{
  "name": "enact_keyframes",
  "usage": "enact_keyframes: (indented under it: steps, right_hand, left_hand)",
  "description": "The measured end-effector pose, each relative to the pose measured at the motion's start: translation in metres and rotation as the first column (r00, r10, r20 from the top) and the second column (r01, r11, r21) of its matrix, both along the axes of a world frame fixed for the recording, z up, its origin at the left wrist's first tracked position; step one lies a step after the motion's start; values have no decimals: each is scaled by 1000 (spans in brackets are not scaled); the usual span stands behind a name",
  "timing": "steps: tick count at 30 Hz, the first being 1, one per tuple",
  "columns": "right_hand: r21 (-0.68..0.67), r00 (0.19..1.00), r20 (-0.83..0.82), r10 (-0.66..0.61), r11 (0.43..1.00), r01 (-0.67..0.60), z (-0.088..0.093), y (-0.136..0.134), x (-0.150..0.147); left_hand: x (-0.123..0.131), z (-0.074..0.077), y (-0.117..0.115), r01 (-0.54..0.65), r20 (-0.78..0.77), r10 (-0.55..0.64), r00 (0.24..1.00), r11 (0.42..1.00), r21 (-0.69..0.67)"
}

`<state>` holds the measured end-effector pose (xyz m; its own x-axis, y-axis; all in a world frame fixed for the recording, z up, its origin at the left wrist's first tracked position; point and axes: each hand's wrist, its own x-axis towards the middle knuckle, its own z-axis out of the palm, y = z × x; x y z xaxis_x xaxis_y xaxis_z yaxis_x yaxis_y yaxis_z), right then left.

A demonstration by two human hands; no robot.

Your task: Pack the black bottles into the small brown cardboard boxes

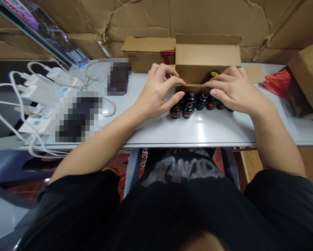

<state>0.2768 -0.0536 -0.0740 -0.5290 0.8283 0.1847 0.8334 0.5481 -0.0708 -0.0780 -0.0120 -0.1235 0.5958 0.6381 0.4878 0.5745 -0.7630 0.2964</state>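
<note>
A long brown cardboard box [208, 55] stands on the table with its lid raised. My left hand [160, 89] is at the left part of its front wall, thumb and index finger pinching the top edge. My right hand [232, 89] holds the same edge farther right, its fingertips over the rim. In front of the box stand several short black cylindrical parts [188, 109] with red marks and round stepped tops. My right hand partly hides some of them. Inside the box shows a part with a yellow ringed end [214, 74]; the rest of the inside is hidden.
A closed cardboard box [148, 54] sits left of the open one. Red plastic bag [278, 83] and a larger carton [309, 75] lie right. Leftward are white chargers with cables [38, 90], two blurred-out dark devices [78, 116] and a clear bottle [59, 38].
</note>
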Motion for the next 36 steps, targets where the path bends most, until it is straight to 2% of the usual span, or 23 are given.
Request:
enact_keyframes:
  steps: [4, 9, 16, 21, 25, 29, 36]
  right_hand:
    - [-24, 1000, -8, 27, 999, -28, -2, 3, 2]
    - [-21, 995, -92, 32, 999, -34, -4, 9, 2]
    - [-98, 990, -119, 74, 991, -86, -2, 11, 5]
    - [-157, 987, -114, 114, 979, -131, -2, 19, 7]
    - [-188, 985, -143, 96, 975, -122, -3, 23, 7]
    - [-151, 986, -151, 77, 983, -100, -7, 21, 6]
    - [-74, 973, -221, 71, 993, -89, -5, 15, 7]
  left_hand:
    - [-2, -1, 1, 1, -11, -1, 1000, 1000, 9]
    - [-2, -8, 2, 72, 49, -74, 996, 996, 46]
    - [0, -15, 3, 111, 58, -115, 992, 992, 61]
    - [0, -13, 2, 110, 98, -116, 988, 992, 62]
    - [0, -11, -1, 118, 75, -122, 990, 992, 47]
    - [-1, -13, -1, 102, 57, -105, 993, 994, 49]
    - [-3, -16, 1, 77, 40, -83, 996, 989, 129]
